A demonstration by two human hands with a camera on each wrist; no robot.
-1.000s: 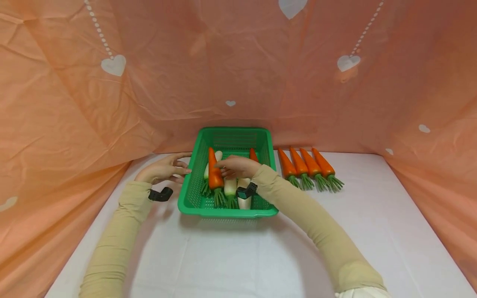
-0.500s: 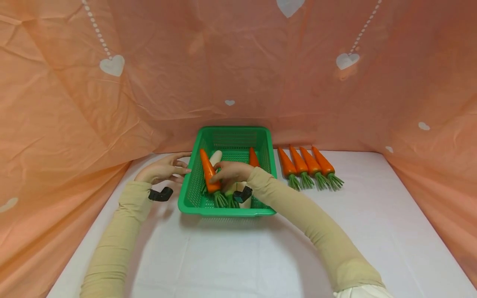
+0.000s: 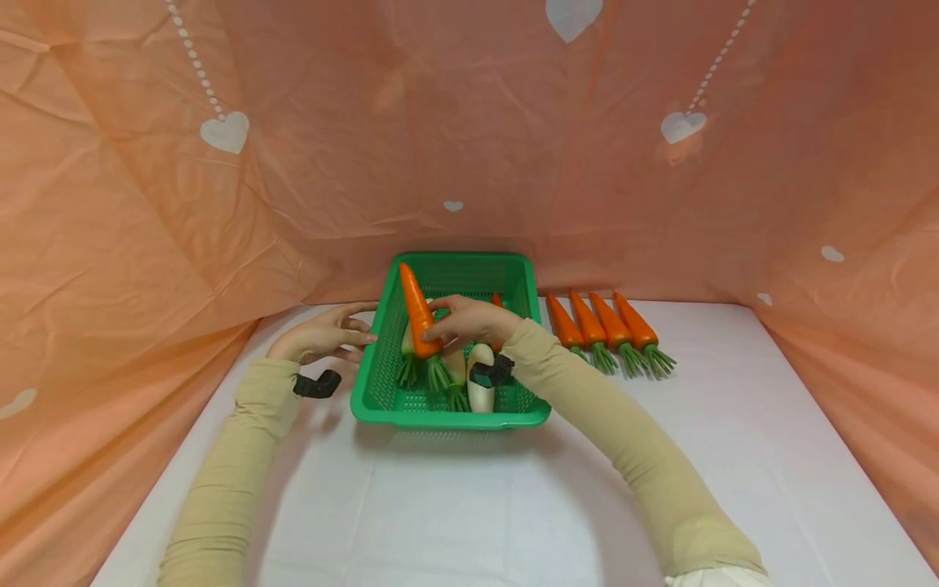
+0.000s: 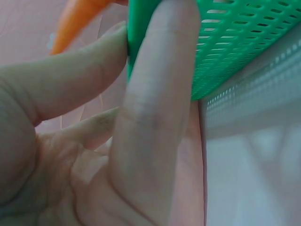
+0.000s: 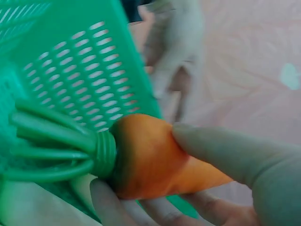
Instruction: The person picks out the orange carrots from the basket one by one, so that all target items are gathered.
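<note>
My right hand (image 3: 473, 319) grips an orange carrot (image 3: 416, 310) with green stalks, tip pointing away, above the left part of a green plastic basket (image 3: 449, 420). In the right wrist view the thumb lies on one side of the carrot (image 5: 150, 157) and the fingers on the other. My left hand (image 3: 323, 333) touches the basket's left rim with spread, fairly straight fingers; in the left wrist view a finger (image 4: 153, 103) crosses the green rim. Inside the basket lie several white radishes (image 3: 480, 391) and another carrot (image 3: 497, 300), partly hidden by the right hand.
Several carrots (image 3: 590, 322) lie side by side right of the basket, stalks toward me. The table has a white cover (image 3: 440, 514). An orange curtain (image 3: 469, 122) with white hearts hangs behind and at both sides.
The carrot in the basket swung leftward under my right hand, then rose with its tip higher and farther away; my right hand now grips and lifts it. The left hand stays at the rim.
</note>
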